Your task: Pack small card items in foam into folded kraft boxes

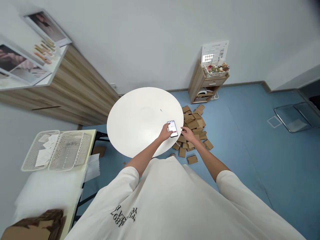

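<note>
A smartphone (172, 128) with a lit, mostly white screen is over the right part of a round white table (130, 120). My left hand (165, 133) grips the phone by its left side, with fingertips reaching over the screen's edge. Whether the phone rests on the tabletop or is lifted a little, I cannot tell. My right hand (188, 134) is just right of the phone, by the table's rim, apart from the phone. Its fingers are bent but spaced, and nothing shows in them.
Many small brown cardboard boxes (193, 125) lie heaped on the blue floor right of the table. Behind them is a small wooden cabinet (197, 83). At left, white plastic baskets (67, 150) sit on a side table. A metal-framed chair (297, 116) is far right.
</note>
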A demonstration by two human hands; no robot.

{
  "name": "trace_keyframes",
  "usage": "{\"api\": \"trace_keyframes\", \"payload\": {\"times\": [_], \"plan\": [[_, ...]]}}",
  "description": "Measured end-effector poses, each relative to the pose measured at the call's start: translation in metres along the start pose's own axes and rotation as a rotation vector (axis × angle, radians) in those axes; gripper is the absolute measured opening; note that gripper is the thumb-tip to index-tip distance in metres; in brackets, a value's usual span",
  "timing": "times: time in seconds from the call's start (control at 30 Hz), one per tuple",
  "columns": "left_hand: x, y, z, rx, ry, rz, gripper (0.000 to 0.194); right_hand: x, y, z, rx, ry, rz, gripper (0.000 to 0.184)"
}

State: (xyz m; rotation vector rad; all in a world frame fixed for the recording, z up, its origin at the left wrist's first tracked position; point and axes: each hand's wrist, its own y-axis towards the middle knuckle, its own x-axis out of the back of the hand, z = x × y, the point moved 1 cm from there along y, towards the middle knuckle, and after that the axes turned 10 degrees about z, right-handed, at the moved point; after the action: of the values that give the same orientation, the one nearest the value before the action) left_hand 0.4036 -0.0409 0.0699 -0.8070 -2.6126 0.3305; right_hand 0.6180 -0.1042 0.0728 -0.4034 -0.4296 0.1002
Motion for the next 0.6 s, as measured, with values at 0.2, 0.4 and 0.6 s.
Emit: {"api": "trace_keyframes", "payload": {"times": [0.2, 0.4, 0.6], "plan": [[0.055, -0.042, 0.031, 0.041, -0.055, -0.133, 0.069, -0.052, 0.024, 0.044, 0.029, -0.026, 0.156, 0.048], [0.118, -0.091, 0.064, 0.044, -0.104, -0.250, 0.065, -0.120, 0.042, 0.096, 0.086, -0.133, 0.224, 0.046], [0.188, -0.153, 0.107, 0.041, -0.139, -0.302, 0.063, -0.213, 0.046, 0.140, 0.128, -0.133, 0.271, 0.044]]}}
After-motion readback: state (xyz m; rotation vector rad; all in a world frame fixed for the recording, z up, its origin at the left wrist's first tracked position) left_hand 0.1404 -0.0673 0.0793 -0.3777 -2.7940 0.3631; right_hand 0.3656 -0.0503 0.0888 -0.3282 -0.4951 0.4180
